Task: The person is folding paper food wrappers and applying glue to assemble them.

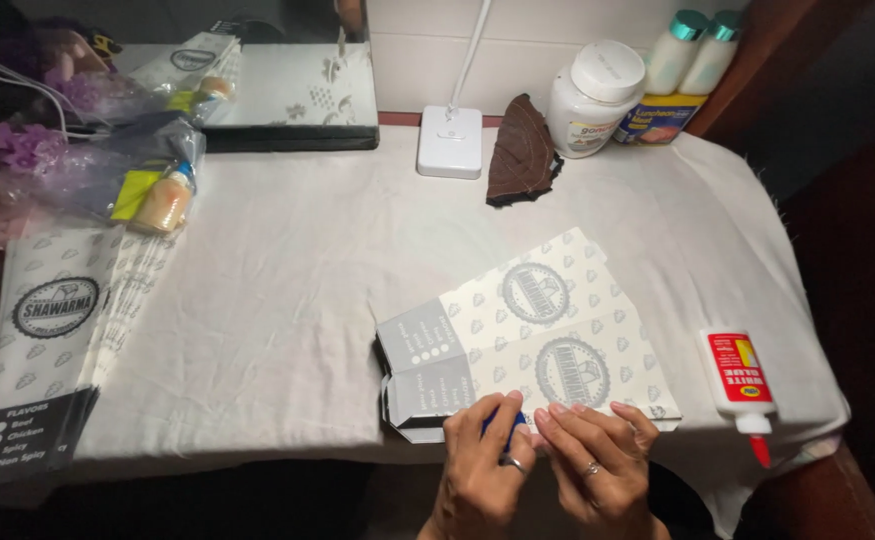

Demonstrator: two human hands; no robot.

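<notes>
1. Looking down from the head view, a flat, unfolded paper food box (532,335), white with grey round emblems, lies near the front edge of the table (277,300), which is covered with a white cloth. Its grey end flaps at the left are creased and partly raised, so I judge the folding begun but the box far from closed: most of it is still flat.
2. Near the box's front edge both hands work close together, touching each other. The left hand (482,470) curls its fingers around a small blue object (502,418), its grip pinching it against the cardboard; I cannot tell what the object is. The right hand (597,460) lies flat, fingers pressed together and bearing down on the box's lower margin, holding nothing.
3. A white glue bottle (740,382) with a red label and red tip lies on its side just right of the box, apart from both hands. Whether any glue is on the box cannot be seen, so gluing looks to me still to be done.
4. At the left a stack of flat boxes (52,340) of the same print waits, seemingly unassembled. At the back stand a white lamp base (449,140), a brown cloth (522,150) and a white jar (592,100).
</notes>
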